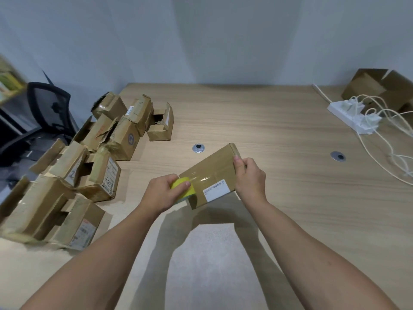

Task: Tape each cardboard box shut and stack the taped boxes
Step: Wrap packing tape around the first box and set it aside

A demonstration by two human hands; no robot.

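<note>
- Closest in: the left hand (164, 193) has its fingers curled round a yellow-green tape roll (180, 183), held tight against the near-left end of the cardboard box (214, 173). That looks like it's so the strip feeds off the roll straight onto the lid.
- The right hand (250, 177) grips the box's far end, thumb on top and fingers curled at the edge. My guess is it's the anchor, keeping the box from twisting while tape gets pulled.
- The box itself sits between the two hands, tilted, and going by the shadow beneath it, it's lifted off the desk (268, 121). Shiny clear tape lies across the top, just beside a white label (215, 190).
- Off to the left there's a pile of boxes (89, 164) with flaps sticking up — probably the ones waiting their turn, kept within easy reach.
- Further back: a metal grommet (198, 148) set in the desk, then a white power strip (348, 115) with cables at the far right, well apart from the taping.
</note>
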